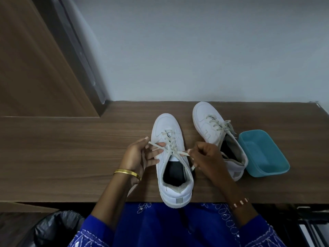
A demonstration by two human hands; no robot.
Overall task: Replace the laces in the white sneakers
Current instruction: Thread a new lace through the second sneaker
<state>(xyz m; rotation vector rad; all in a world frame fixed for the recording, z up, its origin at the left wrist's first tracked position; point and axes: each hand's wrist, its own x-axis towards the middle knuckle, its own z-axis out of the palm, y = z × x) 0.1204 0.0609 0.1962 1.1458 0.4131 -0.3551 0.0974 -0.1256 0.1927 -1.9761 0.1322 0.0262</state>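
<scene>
While hands pinch lace (pixel 171 146), sneaker (pixel 173 163) half-laced.

The light is soft, even and rather dim, with a cool bluish cast on the wall (pixel 195 50). Shadows are faint: a thin dark edge hugs the near sneaker (pixel 170 157) and both hands, and the space under the table (pixel 71 157) falls nearly black. No glare shows, only a dull sheen on the gold bangle (pixel 127 172). The wide lens bends straight lines toward the edges (the table's far edge bows noticeably). Detail is slightly soft throughout, softest in the corners.
</scene>
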